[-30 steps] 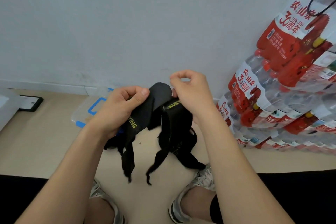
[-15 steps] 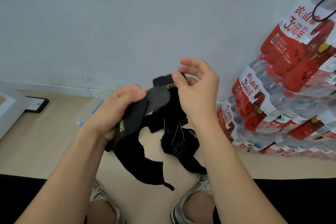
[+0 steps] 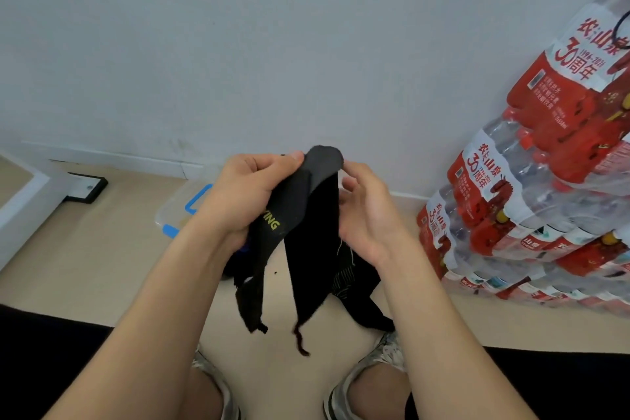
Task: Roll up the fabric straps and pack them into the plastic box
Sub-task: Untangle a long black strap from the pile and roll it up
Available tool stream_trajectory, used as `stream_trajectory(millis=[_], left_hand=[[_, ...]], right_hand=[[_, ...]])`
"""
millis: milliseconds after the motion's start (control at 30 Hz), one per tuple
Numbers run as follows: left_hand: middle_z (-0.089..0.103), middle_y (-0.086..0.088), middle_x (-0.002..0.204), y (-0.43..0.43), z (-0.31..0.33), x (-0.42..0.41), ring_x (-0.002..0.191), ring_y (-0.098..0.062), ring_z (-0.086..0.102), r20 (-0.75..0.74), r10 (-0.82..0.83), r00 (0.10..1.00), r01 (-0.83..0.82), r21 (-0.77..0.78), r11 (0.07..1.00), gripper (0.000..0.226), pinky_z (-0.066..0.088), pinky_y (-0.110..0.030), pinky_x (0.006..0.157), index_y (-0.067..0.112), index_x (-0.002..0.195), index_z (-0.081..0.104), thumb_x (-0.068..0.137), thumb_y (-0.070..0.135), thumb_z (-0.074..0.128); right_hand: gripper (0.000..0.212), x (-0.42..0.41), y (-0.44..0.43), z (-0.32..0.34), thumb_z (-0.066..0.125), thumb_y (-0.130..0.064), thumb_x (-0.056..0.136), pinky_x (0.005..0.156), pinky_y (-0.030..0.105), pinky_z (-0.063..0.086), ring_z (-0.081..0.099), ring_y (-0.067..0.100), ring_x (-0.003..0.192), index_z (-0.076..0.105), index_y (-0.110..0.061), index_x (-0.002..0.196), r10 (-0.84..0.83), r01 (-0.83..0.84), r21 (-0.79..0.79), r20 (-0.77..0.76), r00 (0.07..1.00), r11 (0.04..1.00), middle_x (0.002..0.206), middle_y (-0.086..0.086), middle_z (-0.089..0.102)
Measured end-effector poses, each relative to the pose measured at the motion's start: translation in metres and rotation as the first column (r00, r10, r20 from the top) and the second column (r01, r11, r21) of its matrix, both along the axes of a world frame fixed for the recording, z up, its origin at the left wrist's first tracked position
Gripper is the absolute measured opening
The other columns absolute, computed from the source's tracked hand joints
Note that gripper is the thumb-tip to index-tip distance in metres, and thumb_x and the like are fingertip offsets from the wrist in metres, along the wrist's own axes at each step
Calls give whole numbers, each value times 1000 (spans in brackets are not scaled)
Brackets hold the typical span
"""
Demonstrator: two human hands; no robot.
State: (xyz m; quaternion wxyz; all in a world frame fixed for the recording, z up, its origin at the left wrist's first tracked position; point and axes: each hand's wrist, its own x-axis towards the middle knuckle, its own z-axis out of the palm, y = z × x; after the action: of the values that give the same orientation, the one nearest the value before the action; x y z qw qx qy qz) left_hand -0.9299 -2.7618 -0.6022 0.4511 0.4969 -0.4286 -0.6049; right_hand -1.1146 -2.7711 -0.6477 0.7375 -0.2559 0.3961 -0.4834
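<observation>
A black fabric strap (image 3: 306,211) with yellow lettering hangs folded over in front of me, its two ends dangling toward the floor. My left hand (image 3: 245,194) grips it near the fold, thumb on top by the rounded grey tip. My right hand (image 3: 368,215) is beside the strap's right edge with curled fingers touching it; a firm hold cannot be told. More black straps (image 3: 354,293) lie on the floor under my right hand. The clear plastic box (image 3: 177,211) with blue clips sits behind my left hand, mostly hidden.
Shrink-wrapped packs of water bottles (image 3: 531,187) with red labels are stacked at the right against the wall. A black-framed object (image 3: 87,186) and a white ledge (image 3: 20,201) are at the left. My shoes (image 3: 354,382) show at the bottom.
The strap was bunched between both hands; now it hangs straight down from the fold. My right hand dropped from above the strap to its right side.
</observation>
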Motion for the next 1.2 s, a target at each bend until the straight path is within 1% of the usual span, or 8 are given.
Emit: stream_trajectory(millis=[100, 300, 500, 633, 800, 967, 1067, 1200], left_hand=[[71, -9, 67, -2, 3, 1, 51, -16, 63, -18, 73, 997, -72, 48, 996, 35, 49, -20, 47, 6, 81, 78, 103, 33, 72], [76, -12, 77, -4, 4, 8, 59, -20, 69, -101, 154, 983, -144, 103, 984, 32, 57, -24, 53, 7, 86, 79, 103, 34, 72], [75, -10, 73, -11, 0, 20, 61, -20, 67, 109, 170, 979, -178, 66, 982, 41, 54, -26, 57, 7, 80, 79, 105, 37, 69], [77, -19, 75, -8, -5, 14, 57, -24, 71, 214, 113, 970, -148, 153, 977, 41, 60, -31, 54, 1, 82, 81, 104, 34, 72], [79, -17, 76, -9, -5, 18, 56, -22, 73, 204, 136, 970, -168, 148, 975, 39, 59, -29, 50, 4, 77, 82, 103, 33, 73], [75, -8, 66, -10, 3, 18, 51, -17, 69, 4, 199, 980, -197, 163, 967, 36, 53, -23, 46, 1, 79, 77, 104, 28, 72], [72, -7, 63, -10, 7, 17, 47, -18, 67, -96, 193, 976, -170, 211, 963, 33, 51, -22, 44, 3, 81, 75, 103, 28, 72], [79, -11, 80, -10, 4, 18, 62, -20, 75, -80, 202, 976, -183, 194, 964, 33, 58, -26, 52, 3, 89, 79, 105, 30, 70]], right_hand=[[47, -2, 7, -33, 73, -33, 94, 98, 42, 56, 69, 31, 112, 69, -7, 133, 302, -297, -169, 1, 953, 940, 120, 15, 73], [31, -15, 18, -76, 73, -13, 88, 99, 40, 57, 76, 26, 108, 81, -27, 113, 555, -678, 4, -579, 598, 735, 113, 11, 82], [3, 2, 4, -65, 75, -17, 93, 94, 46, 62, 77, 40, 112, 76, -18, 96, 335, -413, -172, -353, 874, 895, 98, 10, 79], [41, 26, 1, -60, 82, -35, 77, 67, 40, 47, 56, 15, 66, 55, -5, 89, 41, -371, -297, -730, 682, 880, 66, -5, 50], [65, 39, 3, -58, 79, -71, 66, 56, 27, 40, 45, 7, 61, 55, -16, 92, -181, -189, -327, -823, 539, 926, 73, -7, 52], [9, 32, 2, -75, 75, -53, 94, 78, 12, 49, 66, -1, 98, 69, -51, 100, -88, -389, -353, -826, 556, 851, 101, -18, 67], [30, 27, 6, -96, 71, -39, 101, 63, 3, 46, 67, -12, 84, 67, -62, 82, 11, -409, -244, -848, 530, 879, 88, -29, 71], [20, 13, 12, -116, 71, -47, 99, 79, 39, 62, 79, 14, 87, 78, -30, 90, 186, -410, -116, -757, 626, 905, 89, -4, 80]])
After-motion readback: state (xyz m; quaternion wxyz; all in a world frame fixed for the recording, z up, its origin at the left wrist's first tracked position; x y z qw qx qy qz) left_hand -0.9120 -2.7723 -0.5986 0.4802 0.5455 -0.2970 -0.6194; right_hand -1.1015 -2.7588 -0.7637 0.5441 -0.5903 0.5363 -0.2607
